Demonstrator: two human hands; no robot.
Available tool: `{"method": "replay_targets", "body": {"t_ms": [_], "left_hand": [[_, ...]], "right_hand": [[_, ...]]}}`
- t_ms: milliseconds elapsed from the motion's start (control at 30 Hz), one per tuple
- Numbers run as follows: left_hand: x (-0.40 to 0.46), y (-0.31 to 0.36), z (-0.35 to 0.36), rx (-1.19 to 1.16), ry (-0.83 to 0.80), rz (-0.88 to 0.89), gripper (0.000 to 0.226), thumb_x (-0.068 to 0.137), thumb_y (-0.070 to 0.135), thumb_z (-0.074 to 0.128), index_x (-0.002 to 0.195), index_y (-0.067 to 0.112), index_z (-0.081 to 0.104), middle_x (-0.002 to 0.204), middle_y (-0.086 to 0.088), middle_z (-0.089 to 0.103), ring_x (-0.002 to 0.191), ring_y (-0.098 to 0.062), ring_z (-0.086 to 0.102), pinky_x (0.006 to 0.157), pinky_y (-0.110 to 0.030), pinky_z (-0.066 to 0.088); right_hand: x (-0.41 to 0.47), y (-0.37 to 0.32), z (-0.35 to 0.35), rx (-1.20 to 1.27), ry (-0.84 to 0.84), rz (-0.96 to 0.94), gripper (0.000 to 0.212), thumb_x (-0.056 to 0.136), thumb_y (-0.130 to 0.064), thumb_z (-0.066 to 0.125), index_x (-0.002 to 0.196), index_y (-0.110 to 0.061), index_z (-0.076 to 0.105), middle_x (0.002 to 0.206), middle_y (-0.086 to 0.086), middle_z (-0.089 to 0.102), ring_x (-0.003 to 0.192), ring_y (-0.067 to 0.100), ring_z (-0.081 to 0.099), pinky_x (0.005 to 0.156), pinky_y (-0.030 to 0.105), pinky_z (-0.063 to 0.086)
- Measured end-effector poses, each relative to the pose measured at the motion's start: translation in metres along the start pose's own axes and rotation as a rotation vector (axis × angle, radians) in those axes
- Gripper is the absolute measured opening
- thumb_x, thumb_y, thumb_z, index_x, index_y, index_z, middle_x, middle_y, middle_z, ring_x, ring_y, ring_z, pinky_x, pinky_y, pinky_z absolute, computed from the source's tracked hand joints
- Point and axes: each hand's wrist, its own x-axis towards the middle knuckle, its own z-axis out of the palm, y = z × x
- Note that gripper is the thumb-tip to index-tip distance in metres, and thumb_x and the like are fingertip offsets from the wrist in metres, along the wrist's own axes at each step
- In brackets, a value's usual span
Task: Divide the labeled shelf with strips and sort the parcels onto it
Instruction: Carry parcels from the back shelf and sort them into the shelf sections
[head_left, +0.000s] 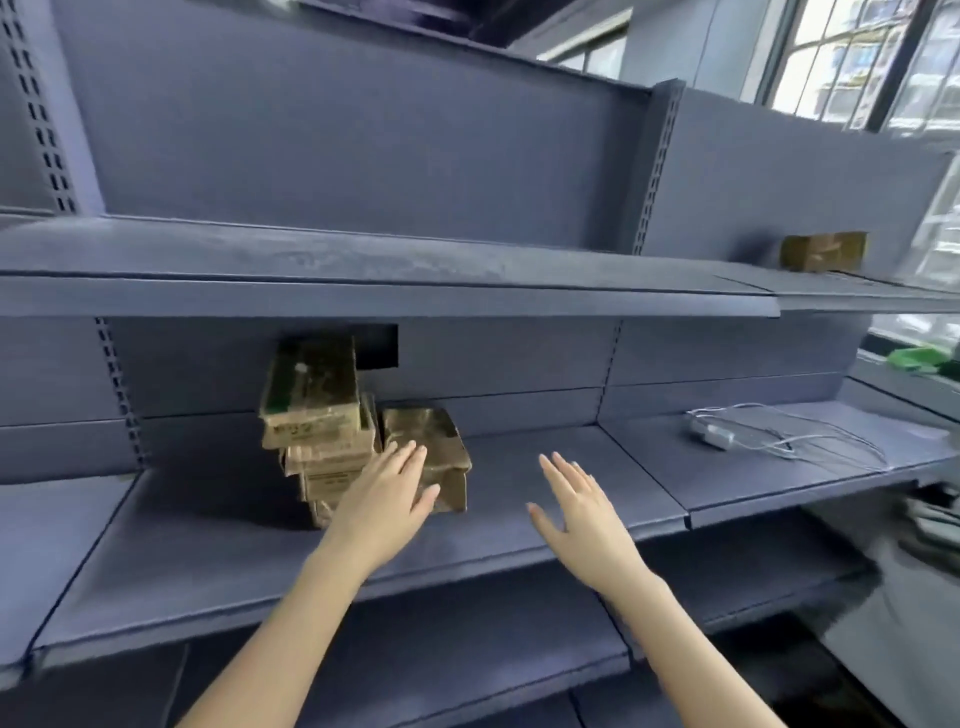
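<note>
Sorting parcels | left hand (387, 493) flat, fingers straight, seemingly touching small brown cardboard box (431, 457) beside leaning brown parcel stack (317, 421) on grey metal shelf (545, 488) | right hand (576, 506) spread, holding nothing | next: probably grasp box with both hands.

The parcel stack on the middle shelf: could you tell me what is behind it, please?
Behind the parcel stack shows the shelf's back panel with a dark rectangular opening; anything directly behind is covered.

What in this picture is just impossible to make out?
- Print on the stacked parcels: blurred in the head view.
- Lower stack: hidden behind the left hand.
- Green object: cut off by the right edge.
- Cardboard box on the upper shelf: blurred, markings unreadable.
- Shelf labels or strips: none discernible.
</note>
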Motion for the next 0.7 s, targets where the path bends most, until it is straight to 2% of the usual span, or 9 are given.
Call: {"method": "replay_targets", "body": {"t_ms": [167, 267, 333, 467, 567, 633, 700], "left_hand": [[0.021, 0.011, 0.01, 0.047, -0.033, -0.161, 0.062, 0.098, 0.04, 0.039, 0.15, 0.016, 0.015, 0.157, 0.0, 0.014, 0.144, -0.017, 0.012, 0.116, -0.028, 0.013], [0.031, 0.012, 0.023, 0.034, -0.066, -0.241, 0.063, 0.096, 0.037, 0.046, 0.149, 0.016, 0.019, 0.156, 0.0, 0.018, 0.142, -0.018, 0.019, 0.113, -0.03, 0.021], [0.04, 0.01, 0.032, 0.062, -0.063, -0.275, 0.063, 0.096, 0.036, 0.047, 0.149, 0.015, 0.021, 0.156, -0.001, 0.02, 0.142, -0.02, 0.02, 0.113, -0.03, 0.02], [0.056, 0.008, 0.057, 0.121, -0.083, -0.277, 0.061, 0.095, 0.03, 0.048, 0.148, 0.012, 0.022, 0.155, -0.005, 0.021, 0.144, -0.022, 0.013, 0.115, -0.032, 0.02], [0.068, 0.0, 0.079, 0.14, -0.134, -0.291, 0.063, 0.095, 0.027, 0.049, 0.148, 0.012, 0.019, 0.157, -0.003, 0.015, 0.146, -0.02, 0.005, 0.112, -0.034, 0.029], [0.079, -0.01, 0.088, 0.12, -0.112, -0.324, 0.064, 0.096, 0.03, 0.045, 0.149, 0.013, 0.012, 0.158, -0.002, 0.01, 0.146, -0.018, -0.002, 0.109, -0.034, 0.033], [0.091, -0.017, 0.096, 0.069, -0.053, -0.372, 0.063, 0.099, 0.037, 0.037, 0.15, 0.014, 0.008, 0.158, -0.004, 0.006, 0.146, -0.017, -0.004, 0.11, -0.033, 0.03]], "right_hand": [[0.07, 0.022, 0.017, 0.01, -0.139, -0.161, 0.062, 0.1, -0.039, 0.036, 0.151, -0.021, 0.008, 0.159, 0.001, 0.007, 0.146, 0.021, 0.004, 0.118, 0.032, 0.009], [0.093, 0.026, 0.039, 0.069, -0.224, -0.183, 0.06, 0.1, -0.034, 0.037, 0.151, -0.021, 0.007, 0.159, 0.004, 0.007, 0.146, 0.027, 0.008, 0.115, 0.033, 0.015], [0.106, 0.027, 0.054, 0.097, -0.253, -0.2, 0.059, 0.1, -0.032, 0.037, 0.151, -0.02, 0.009, 0.158, 0.006, 0.009, 0.145, 0.028, 0.011, 0.114, 0.034, 0.019], [0.129, 0.027, 0.082, 0.092, -0.301, -0.238, 0.06, 0.099, -0.028, 0.039, 0.151, -0.02, 0.011, 0.158, 0.006, 0.011, 0.144, 0.027, 0.015, 0.111, 0.036, 0.027], [0.15, 0.029, 0.103, 0.081, -0.331, -0.256, 0.061, 0.098, -0.024, 0.039, 0.151, -0.022, 0.009, 0.159, 0.005, 0.009, 0.145, 0.027, 0.011, 0.112, 0.035, 0.027], [0.166, 0.032, 0.116, 0.104, -0.34, -0.282, 0.063, 0.095, -0.022, 0.041, 0.151, -0.027, 0.011, 0.159, 0.002, 0.008, 0.143, 0.027, 0.019, 0.108, 0.033, 0.031], [0.181, 0.038, 0.128, 0.167, -0.347, -0.29, 0.066, 0.092, -0.016, 0.044, 0.15, -0.03, 0.015, 0.158, -0.003, 0.008, 0.136, 0.027, 0.034, 0.097, 0.029, 0.038]]}}
